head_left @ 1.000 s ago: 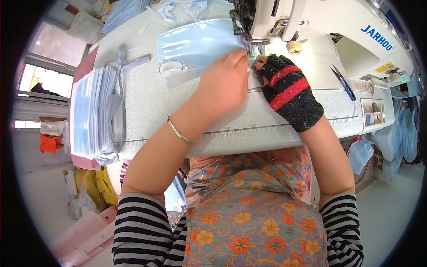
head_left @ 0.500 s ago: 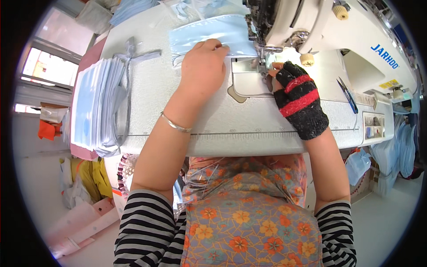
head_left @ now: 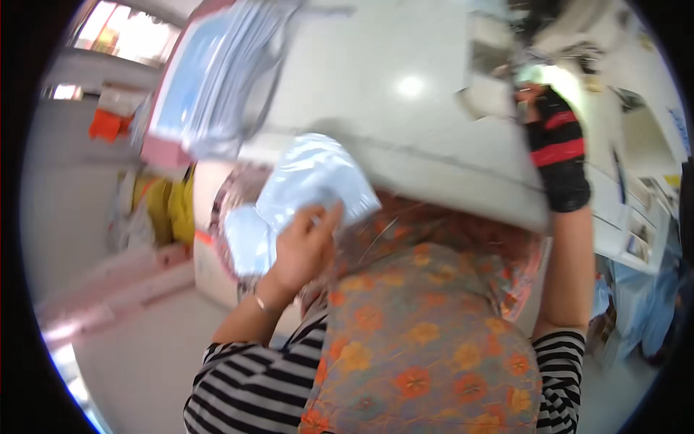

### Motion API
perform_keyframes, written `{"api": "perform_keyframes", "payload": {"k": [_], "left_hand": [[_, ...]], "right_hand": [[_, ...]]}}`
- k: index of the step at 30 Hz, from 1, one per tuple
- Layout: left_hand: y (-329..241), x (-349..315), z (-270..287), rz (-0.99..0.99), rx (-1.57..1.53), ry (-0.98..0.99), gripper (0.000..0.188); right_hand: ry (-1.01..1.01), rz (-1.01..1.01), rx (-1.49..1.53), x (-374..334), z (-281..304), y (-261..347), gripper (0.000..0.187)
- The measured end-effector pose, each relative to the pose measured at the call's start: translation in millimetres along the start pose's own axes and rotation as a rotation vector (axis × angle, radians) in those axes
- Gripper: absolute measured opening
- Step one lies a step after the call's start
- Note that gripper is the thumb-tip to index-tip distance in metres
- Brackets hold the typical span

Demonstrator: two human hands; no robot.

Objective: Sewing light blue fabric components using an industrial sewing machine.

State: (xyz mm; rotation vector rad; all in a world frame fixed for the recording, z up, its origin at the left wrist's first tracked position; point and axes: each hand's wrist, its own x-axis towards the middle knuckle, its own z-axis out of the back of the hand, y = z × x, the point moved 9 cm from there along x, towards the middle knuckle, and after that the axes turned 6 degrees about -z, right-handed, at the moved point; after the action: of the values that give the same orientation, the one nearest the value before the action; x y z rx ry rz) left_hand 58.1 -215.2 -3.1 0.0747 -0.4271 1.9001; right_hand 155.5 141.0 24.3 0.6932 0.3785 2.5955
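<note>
A light blue pleated face mask (head_left: 311,177) is in my left hand (head_left: 307,246), its fingers closed at the lower edge. It hangs off the table's front edge, beside a basket (head_left: 225,210). Another pale blue mask (head_left: 249,239) shows just below it, over the basket. My right hand (head_left: 560,152), in a black and red fingerless glove, stays by the needle area of a white sewing machine (head_left: 643,137). Its fingertips are smeared by motion, so I cannot see whether they hold anything.
A stack of blue masks (head_left: 210,72) bound with grey ties lies at the table's left end. A pair of dark snips (head_left: 619,173) and a small parts tray (head_left: 640,239) are right of my glove. Yellow cloth (head_left: 163,210) is at the left.
My left hand has left the table top and come down toward me with the mask, to the basket. My view has swung left and blurred. The gloved hand remains by the needle area.
</note>
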Motion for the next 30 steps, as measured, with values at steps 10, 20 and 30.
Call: {"api": "perform_keyframes", "payload": {"k": [10, 20, 30], "left_hand": [[152, -173, -120, 0.733, -0.155, 0.203, 0.044], [112, 112, 165, 0.022, 0.526, -0.542, 0.036], [202, 138, 151, 0.441, 0.137, -0.179, 0.022]], "right_hand": [[0.025, 0.125, -0.064, 5, 3, -13, 0.020], [-0.019, 0.074, 0.060, -6, 5, -18, 0.022], [-0.012, 0.040, 0.074, -7, 4, -23, 0.023]]}}
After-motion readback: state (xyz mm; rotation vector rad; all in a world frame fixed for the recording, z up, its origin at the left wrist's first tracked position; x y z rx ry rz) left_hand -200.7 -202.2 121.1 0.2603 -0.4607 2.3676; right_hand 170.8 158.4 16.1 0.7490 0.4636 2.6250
